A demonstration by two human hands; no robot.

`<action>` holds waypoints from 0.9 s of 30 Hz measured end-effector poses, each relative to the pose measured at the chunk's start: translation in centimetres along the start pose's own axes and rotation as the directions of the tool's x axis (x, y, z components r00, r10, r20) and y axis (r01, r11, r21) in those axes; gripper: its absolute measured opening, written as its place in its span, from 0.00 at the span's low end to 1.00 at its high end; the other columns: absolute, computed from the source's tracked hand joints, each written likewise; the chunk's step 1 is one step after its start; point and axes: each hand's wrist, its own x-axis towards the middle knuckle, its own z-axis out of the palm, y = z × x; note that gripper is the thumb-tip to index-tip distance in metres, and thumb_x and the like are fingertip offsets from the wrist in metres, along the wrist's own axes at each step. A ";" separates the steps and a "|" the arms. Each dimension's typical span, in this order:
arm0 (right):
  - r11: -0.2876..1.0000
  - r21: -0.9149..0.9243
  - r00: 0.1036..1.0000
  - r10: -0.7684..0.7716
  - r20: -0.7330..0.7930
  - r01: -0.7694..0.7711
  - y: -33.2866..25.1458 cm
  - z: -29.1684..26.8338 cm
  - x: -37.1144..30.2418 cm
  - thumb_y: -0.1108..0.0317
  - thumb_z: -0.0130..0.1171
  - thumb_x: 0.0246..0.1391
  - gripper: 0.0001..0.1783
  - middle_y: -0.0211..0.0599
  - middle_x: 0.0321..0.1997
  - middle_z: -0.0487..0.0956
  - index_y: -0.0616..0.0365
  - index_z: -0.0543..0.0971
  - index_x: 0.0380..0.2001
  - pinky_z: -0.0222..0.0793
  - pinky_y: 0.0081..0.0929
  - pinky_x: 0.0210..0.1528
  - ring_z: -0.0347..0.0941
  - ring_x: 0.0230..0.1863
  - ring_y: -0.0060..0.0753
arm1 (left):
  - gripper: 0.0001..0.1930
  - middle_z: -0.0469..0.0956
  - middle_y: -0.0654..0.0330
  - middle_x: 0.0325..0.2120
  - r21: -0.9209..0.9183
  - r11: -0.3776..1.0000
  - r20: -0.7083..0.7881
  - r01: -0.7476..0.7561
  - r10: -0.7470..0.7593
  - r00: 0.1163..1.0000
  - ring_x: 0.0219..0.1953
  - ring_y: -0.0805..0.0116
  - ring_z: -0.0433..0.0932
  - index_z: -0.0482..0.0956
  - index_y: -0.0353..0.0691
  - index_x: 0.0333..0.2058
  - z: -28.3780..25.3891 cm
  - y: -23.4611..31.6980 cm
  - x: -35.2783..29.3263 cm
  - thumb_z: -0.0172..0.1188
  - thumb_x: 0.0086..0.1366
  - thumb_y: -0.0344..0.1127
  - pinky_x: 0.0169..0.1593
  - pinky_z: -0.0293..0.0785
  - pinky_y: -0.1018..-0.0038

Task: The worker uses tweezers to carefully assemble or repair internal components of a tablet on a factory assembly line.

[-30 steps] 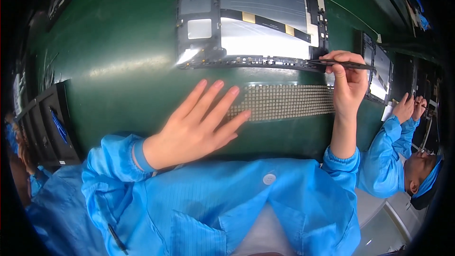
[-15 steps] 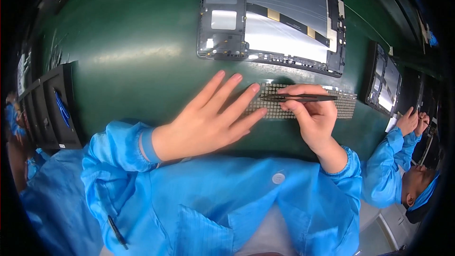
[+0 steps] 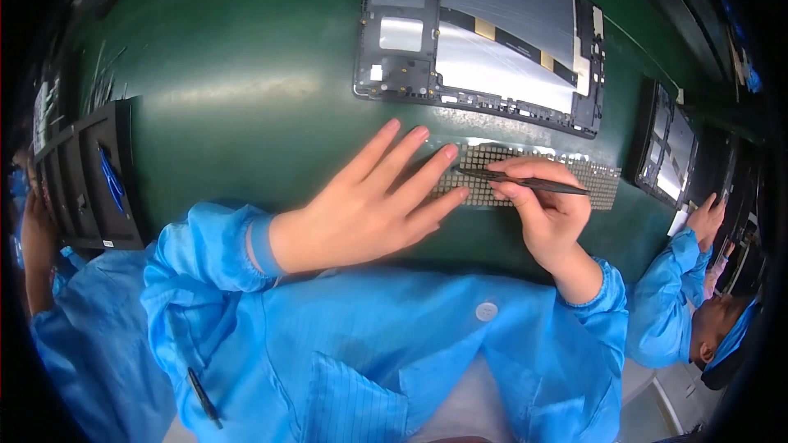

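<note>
Black tweezers [image 3: 538, 184] are pinched in my right hand [image 3: 552, 217]. Their tips point left and rest at or just over a sheet of small grey square pads [image 3: 595, 180] laid out in rows. My left hand [image 3: 349, 205] lies with its fingers spread, the fingertips at the sheet's left end. Whether the tweezers' tips hold a pad is too small to tell. Just beyond the sheet lies an opened tablet-like device [image 3: 509, 66], with a black frame, a silvery inner panel and a dark ribbon cable across it.
A black tray [image 3: 86, 180] with a blue looped item [image 3: 110, 180] stands at the left on the green table [image 3: 230, 57]. At the right lies a second opened device [image 3: 666, 143], near a co-worker's hand [image 3: 704, 217]. Another person's blue sleeve shows at the lower left.
The tweezers have tilted, their rear end dropping slightly toward me. My left hand stays spread by the sheet. The whole view has shifted a little; at the right the co-worker's hands have moved.
</note>
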 end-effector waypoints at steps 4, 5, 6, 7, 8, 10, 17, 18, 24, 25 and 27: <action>0.988 0.151 0.996 -0.009 -0.084 0.021 -1.9 -0.9 4.4 0.82 0.55 0.54 0.07 0.45 0.36 0.79 0.70 0.73 0.37 0.75 0.23 0.38 0.76 0.33 0.29 | 0.29 0.65 0.53 0.58 -0.012 1.000 -0.026 -0.016 0.016 1.000 0.58 0.46 0.64 0.72 0.55 0.54 0.1 0.0 -0.3 0.62 0.50 0.49 0.62 0.59 0.49; 0.992 0.095 0.993 -0.075 -0.090 0.084 -2.2 -1.3 6.6 0.80 0.55 0.54 0.07 0.43 0.35 0.78 0.69 0.73 0.37 0.74 0.22 0.38 0.76 0.33 0.27 | 0.29 0.66 0.53 0.57 -0.021 0.999 -0.031 -0.034 0.034 0.999 0.58 0.46 0.65 0.72 0.54 0.54 0.1 0.0 -0.4 0.62 0.51 0.49 0.62 0.59 0.48; 0.993 0.056 0.991 -0.094 -0.098 0.099 -2.8 -1.6 9.1 0.79 0.56 0.54 0.07 0.41 0.34 0.78 0.69 0.74 0.38 0.73 0.21 0.38 0.76 0.32 0.26 | 0.27 0.66 0.49 0.56 -0.026 0.998 -0.065 -0.064 0.062 0.996 0.56 0.44 0.66 0.74 0.50 0.52 0.1 -0.1 -0.5 0.61 0.52 0.49 0.60 0.61 0.48; 0.993 0.022 0.989 -0.111 -0.099 0.114 -2.7 -1.6 11.8 0.77 0.57 0.55 0.08 0.39 0.34 0.78 0.68 0.74 0.38 0.73 0.20 0.38 0.76 0.32 0.25 | 0.27 0.66 0.49 0.56 -0.013 0.998 -0.073 -0.058 0.057 0.996 0.56 0.44 0.66 0.74 0.50 0.52 0.1 -0.1 -0.6 0.61 0.52 0.49 0.60 0.61 0.48; 0.994 0.032 0.990 -0.099 -0.105 0.103 -2.2 -1.7 14.1 0.76 0.58 0.55 0.08 0.38 0.34 0.78 0.68 0.74 0.38 0.73 0.19 0.38 0.76 0.32 0.24 | 0.26 0.67 0.48 0.55 -0.033 0.997 -0.079 -0.069 0.066 0.995 0.56 0.44 0.67 0.75 0.47 0.51 0.2 -0.1 -0.8 0.61 0.52 0.48 0.60 0.61 0.47; 0.989 0.097 0.991 -0.107 -0.083 0.115 -1.3 -1.7 17.5 0.74 0.59 0.54 0.10 0.37 0.34 0.78 0.66 0.75 0.39 0.73 0.20 0.38 0.76 0.31 0.24 | 0.23 0.70 0.45 0.52 -0.100 0.992 -0.126 -0.082 0.069 0.990 0.54 0.41 0.69 0.78 0.42 0.46 0.1 -0.1 -0.8 0.61 0.53 0.46 0.59 0.62 0.46; 0.991 0.128 0.998 -0.042 -0.053 0.049 0.6 -1.3 20.7 0.71 0.57 0.57 0.10 0.34 0.29 0.77 0.66 0.75 0.41 0.75 0.23 0.41 0.75 0.31 0.23 | 0.19 0.74 0.45 0.47 -0.149 0.987 -0.161 -0.058 0.033 0.986 0.54 0.46 0.71 0.81 0.39 0.40 -0.2 -0.4 -0.5 0.61 0.53 0.43 0.59 0.62 0.44; 0.993 0.097 0.995 -0.067 -0.070 0.073 0.7 -1.2 20.7 0.72 0.56 0.57 0.10 0.35 0.29 0.77 0.66 0.75 0.41 0.75 0.23 0.41 0.76 0.31 0.24 | 0.19 0.74 0.45 0.47 -0.157 0.986 -0.156 -0.051 0.026 0.987 0.54 0.46 0.71 0.81 0.39 0.40 -0.1 -0.5 -0.5 0.61 0.53 0.43 0.59 0.62 0.44; 0.994 0.107 0.998 -0.028 -0.061 0.035 0.6 -1.0 20.5 0.72 0.56 0.57 0.10 0.36 0.30 0.78 0.67 0.75 0.41 0.77 0.24 0.41 0.76 0.33 0.24 | 0.19 0.74 0.43 0.46 -0.184 0.981 -0.154 -0.059 0.031 0.988 0.53 0.47 0.72 0.81 0.38 0.39 0.1 -0.5 -0.4 0.62 0.52 0.43 0.58 0.63 0.45; 0.994 0.109 0.998 -0.025 -0.062 0.031 0.8 -1.0 20.5 0.72 0.56 0.57 0.10 0.36 0.30 0.78 0.67 0.75 0.41 0.77 0.24 0.41 0.76 0.33 0.24 | 0.19 0.74 0.43 0.46 -0.182 0.982 -0.155 -0.059 0.031 0.987 0.53 0.47 0.72 0.81 0.38 0.39 0.2 -0.5 -0.4 0.62 0.52 0.43 0.58 0.63 0.46; 0.995 0.076 0.995 -0.065 -0.070 0.070 1.1 -1.0 20.6 0.72 0.56 0.57 0.11 0.36 0.30 0.78 0.67 0.75 0.41 0.77 0.24 0.41 0.76 0.33 0.24 | 0.18 0.74 0.43 0.46 -0.180 0.982 -0.156 -0.059 0.031 0.987 0.53 0.47 0.72 0.81 0.38 0.39 0.2 -0.4 -0.5 0.62 0.52 0.43 0.58 0.63 0.46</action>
